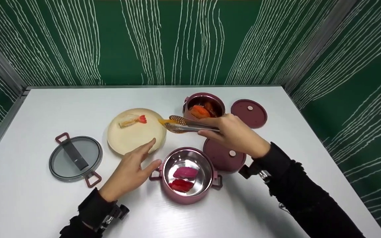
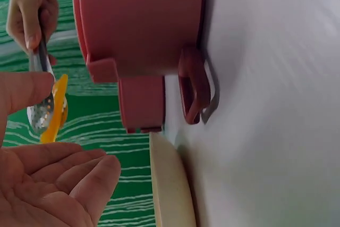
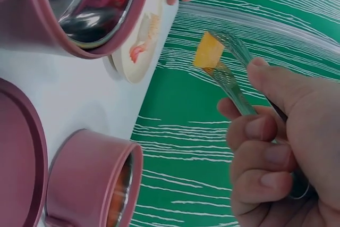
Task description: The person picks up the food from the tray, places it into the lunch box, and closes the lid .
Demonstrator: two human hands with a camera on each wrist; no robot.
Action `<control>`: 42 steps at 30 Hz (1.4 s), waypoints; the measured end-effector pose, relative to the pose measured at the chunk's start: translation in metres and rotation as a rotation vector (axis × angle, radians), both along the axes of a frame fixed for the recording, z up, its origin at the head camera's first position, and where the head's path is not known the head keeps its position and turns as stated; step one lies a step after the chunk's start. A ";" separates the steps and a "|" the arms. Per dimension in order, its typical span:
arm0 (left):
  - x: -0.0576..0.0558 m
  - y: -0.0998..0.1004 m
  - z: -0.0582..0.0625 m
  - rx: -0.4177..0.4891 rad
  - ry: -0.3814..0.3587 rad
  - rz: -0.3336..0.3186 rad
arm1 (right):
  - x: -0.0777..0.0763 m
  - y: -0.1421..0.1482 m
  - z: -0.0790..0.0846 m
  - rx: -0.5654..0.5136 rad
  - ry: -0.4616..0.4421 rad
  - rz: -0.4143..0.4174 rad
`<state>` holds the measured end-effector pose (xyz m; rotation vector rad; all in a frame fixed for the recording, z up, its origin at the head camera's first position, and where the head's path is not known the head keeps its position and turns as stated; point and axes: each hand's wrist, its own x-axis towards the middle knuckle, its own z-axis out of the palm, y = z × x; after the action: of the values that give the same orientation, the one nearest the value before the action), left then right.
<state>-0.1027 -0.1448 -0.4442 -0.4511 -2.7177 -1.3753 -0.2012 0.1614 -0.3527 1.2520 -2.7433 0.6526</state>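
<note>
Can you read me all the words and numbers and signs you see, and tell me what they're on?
There are none that I can read in any view.
The white marks on the green wall are wavy lines, not letters.
I can make out no writing on the tongs, the plate or the near pot.
The pale knob on the far lid is too small to tell.

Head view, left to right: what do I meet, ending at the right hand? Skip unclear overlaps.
Round gray lid → cream plate → yellow slice → metal tongs → right hand.
</note>
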 end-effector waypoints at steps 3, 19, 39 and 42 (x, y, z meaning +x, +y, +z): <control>0.002 0.004 -0.001 0.000 -0.015 -0.030 | 0.006 0.010 0.003 0.015 0.003 0.008; 0.001 0.005 -0.007 -0.021 -0.060 -0.139 | 0.034 0.042 0.005 0.092 -0.030 0.051; 0.002 0.004 -0.006 0.000 -0.086 -0.129 | 0.042 0.041 -0.017 0.144 -0.077 0.116; 0.001 0.004 -0.006 0.002 -0.086 -0.131 | 0.041 0.041 -0.018 0.139 -0.081 0.114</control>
<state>-0.1019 -0.1406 -0.4505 -0.5930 -2.8003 -1.4605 -0.1599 0.2028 -0.3710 1.4518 -2.8430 0.5401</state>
